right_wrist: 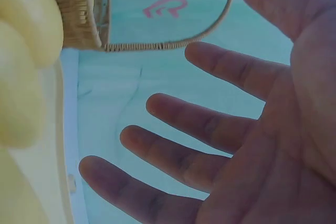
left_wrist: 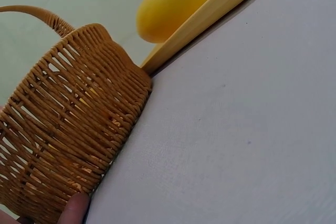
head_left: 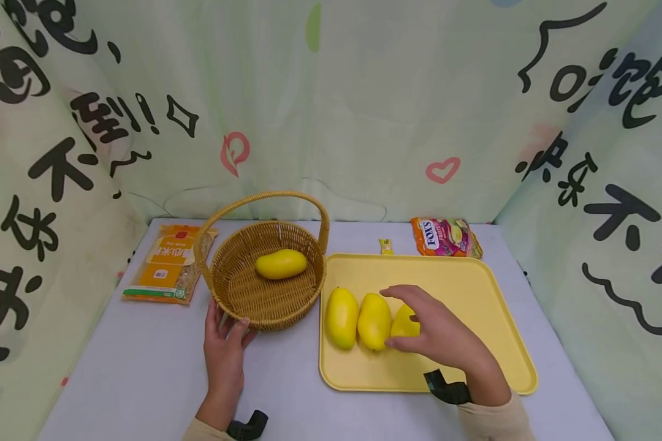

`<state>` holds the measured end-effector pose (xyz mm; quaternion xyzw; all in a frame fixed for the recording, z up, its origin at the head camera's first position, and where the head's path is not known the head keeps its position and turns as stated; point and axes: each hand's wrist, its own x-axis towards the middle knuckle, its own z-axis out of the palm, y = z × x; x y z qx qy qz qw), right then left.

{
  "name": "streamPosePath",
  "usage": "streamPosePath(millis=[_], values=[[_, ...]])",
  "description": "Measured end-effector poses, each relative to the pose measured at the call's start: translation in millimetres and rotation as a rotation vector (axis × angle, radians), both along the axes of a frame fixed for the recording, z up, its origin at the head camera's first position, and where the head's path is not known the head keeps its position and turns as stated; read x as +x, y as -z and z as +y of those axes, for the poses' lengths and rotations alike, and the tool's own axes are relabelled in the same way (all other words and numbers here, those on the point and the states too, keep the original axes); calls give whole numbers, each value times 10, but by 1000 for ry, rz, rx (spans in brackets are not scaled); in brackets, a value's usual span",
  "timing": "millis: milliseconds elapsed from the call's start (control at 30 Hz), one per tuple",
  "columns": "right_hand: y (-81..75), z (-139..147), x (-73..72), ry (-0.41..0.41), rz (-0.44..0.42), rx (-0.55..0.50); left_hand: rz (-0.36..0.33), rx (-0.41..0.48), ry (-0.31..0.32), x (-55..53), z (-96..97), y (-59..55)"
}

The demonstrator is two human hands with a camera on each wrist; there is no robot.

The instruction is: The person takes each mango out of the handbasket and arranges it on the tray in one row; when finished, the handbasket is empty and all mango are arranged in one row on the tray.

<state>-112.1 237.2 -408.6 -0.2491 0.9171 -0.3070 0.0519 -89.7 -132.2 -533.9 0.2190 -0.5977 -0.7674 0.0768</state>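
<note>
A brown wicker basket [head_left: 267,306] with an arched handle stands on the left part of the table, with one yellow mango [head_left: 281,264] lying inside. My left hand [head_left: 224,346] holds the basket's near left side; in the left wrist view its fingertip [left_wrist: 74,209] meets the woven wall low down. Three more mangoes [head_left: 342,318] lie side by side on a yellow tray [head_left: 474,288]. Over the rightmost mango [head_left: 404,321] hovers my right hand [head_left: 438,327], partly covering it. Its fingers are spread and the palm is bare in the right wrist view.
Left of the basket lies an orange bag of grain [head_left: 168,263]. Behind the tray are a colourful snack packet [head_left: 445,237] and a small yellow wrapper [head_left: 386,246]. A printed curtain [head_left: 342,122] encloses the white table [head_left: 143,355] at the back and sides.
</note>
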Motion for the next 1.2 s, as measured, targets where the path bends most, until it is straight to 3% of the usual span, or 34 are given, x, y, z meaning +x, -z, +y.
streamPosePath(millis=[433, 967, 1200], values=[[-98, -579, -163, -122, -5, -32, 11, 0, 9, 1, -8, 18], [-113, -1210, -441, -184, -47, 109, -5, -3, 14, 3, -17, 11], [-109, -1384, -581, -228, 16, 162, -7, 2, 6, -3, -10, 4]])
